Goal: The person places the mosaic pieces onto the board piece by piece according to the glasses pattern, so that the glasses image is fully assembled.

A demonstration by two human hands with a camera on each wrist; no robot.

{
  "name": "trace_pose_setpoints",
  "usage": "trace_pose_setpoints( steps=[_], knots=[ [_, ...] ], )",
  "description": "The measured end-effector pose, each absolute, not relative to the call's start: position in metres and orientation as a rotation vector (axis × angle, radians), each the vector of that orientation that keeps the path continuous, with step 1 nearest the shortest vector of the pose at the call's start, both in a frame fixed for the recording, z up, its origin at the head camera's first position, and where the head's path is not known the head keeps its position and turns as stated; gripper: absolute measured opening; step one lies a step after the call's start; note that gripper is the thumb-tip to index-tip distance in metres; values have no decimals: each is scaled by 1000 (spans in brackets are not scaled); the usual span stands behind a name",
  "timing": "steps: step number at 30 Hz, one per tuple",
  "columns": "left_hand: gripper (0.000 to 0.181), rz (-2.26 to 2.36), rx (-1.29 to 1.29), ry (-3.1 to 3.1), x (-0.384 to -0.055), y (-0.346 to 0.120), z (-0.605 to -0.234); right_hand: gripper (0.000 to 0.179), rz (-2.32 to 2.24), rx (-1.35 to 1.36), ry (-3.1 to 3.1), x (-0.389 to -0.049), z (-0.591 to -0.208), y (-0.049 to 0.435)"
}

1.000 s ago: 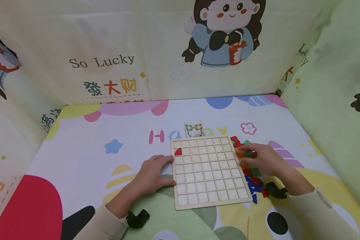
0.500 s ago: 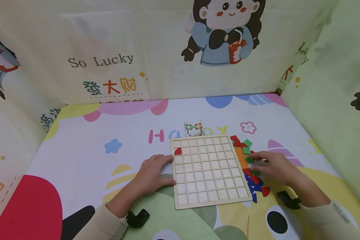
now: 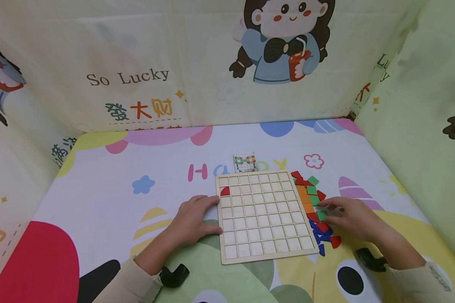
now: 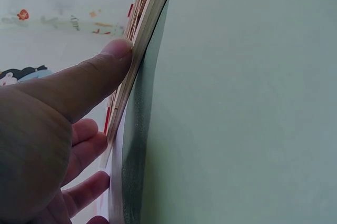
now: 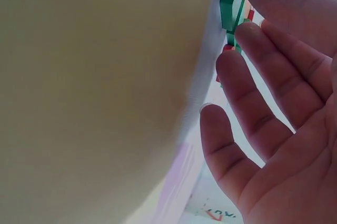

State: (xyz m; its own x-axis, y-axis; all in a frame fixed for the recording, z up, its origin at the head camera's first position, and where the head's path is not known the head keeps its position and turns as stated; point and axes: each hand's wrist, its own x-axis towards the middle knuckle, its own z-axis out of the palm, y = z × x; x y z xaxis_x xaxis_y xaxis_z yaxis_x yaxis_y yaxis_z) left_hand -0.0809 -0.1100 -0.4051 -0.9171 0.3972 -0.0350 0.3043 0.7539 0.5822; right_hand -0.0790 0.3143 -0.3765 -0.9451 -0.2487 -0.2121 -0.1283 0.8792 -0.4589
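A wooden grid board [image 3: 265, 258] lies flat on the table, with one red quarter-round tile [image 3: 225, 191] in a cell near its upper left corner. My left hand [image 3: 191, 219] rests at the board's left edge, its thumb and fingertips touching the rim; the left wrist view shows the thumb [image 4: 89, 79] against the wooden edge. On the right, my right hand [image 3: 350, 214] has its fingers spread beside the loose tiles, fingertips right at the green square tiles [image 3: 314, 200]. In the right wrist view a green tile [image 5: 229, 2] stands close to the thumb, and the palm holds nothing.
Orange tiles [image 3: 305, 198], red tiles [image 3: 335, 241] and blue tiles [image 3: 321, 237] lie heaped along the board's right edge. A small pattern card [image 3: 245, 163] lies behind the board. Printed cloth walls [image 3: 204, 63] enclose the table at the back and sides.
My right hand has drawn back to the right from over the tiles, uncovering the orange and green ones. My left hand and the board stay put.
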Motion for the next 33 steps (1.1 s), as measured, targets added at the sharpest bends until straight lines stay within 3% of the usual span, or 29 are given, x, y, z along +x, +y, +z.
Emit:
trace_pose_setpoints(
  steps=[33],
  knots=[
    [76,889,584,2793,-81,-111,-405,28,-548,-315,2825,-81,-380,314]
  ],
)
